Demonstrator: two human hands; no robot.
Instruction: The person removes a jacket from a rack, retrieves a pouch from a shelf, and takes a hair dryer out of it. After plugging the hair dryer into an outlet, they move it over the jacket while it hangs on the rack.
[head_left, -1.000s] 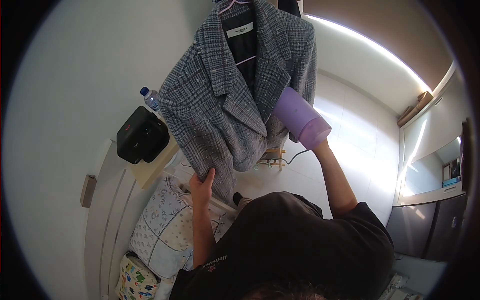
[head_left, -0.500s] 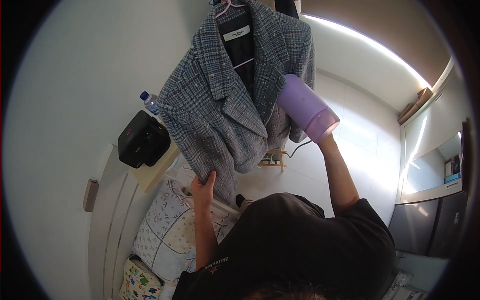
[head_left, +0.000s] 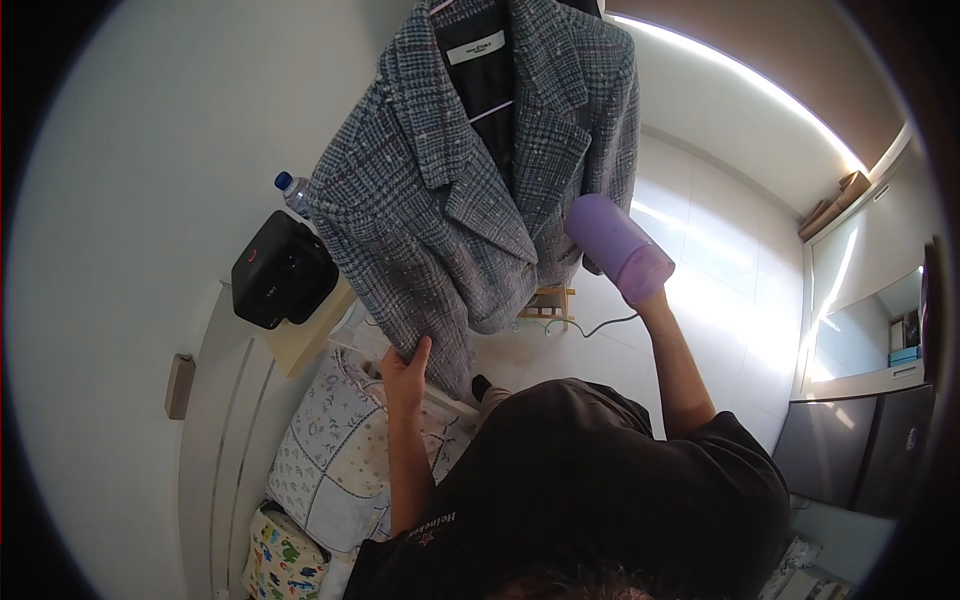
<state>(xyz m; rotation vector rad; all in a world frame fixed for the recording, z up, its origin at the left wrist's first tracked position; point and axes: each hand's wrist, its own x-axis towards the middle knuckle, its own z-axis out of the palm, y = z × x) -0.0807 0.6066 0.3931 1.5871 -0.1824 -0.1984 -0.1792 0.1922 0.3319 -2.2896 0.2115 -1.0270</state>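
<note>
A grey-blue plaid tweed jacket [head_left: 420,225] hangs in front of me on a pink hanger [head_left: 491,112], its dark lining and white label showing at the neck. My left hand [head_left: 405,372] is closed on the lower end of the jacket's sleeve, thumb on top. In my right hand [head_left: 650,303] is a purple handheld garment steamer [head_left: 612,240], its head tilted up and left beside the jacket's front edge. Its body hides most of my right fingers. A thin cord runs from below it toward the floor.
On a bedside ledge at left stand a black projector-like box [head_left: 284,270] and a blue-capped water bottle [head_left: 293,190]. Patterned bedding [head_left: 335,450] lies below my left arm. A small wooden stand [head_left: 548,305] is on the floor behind the jacket. A dark cabinet [head_left: 850,450] stands at right.
The steamer has moved down from the jacket's lapel area to lower by its front edge. The jacket sits slightly higher in view. My left hand keeps its grip on the sleeve.
</note>
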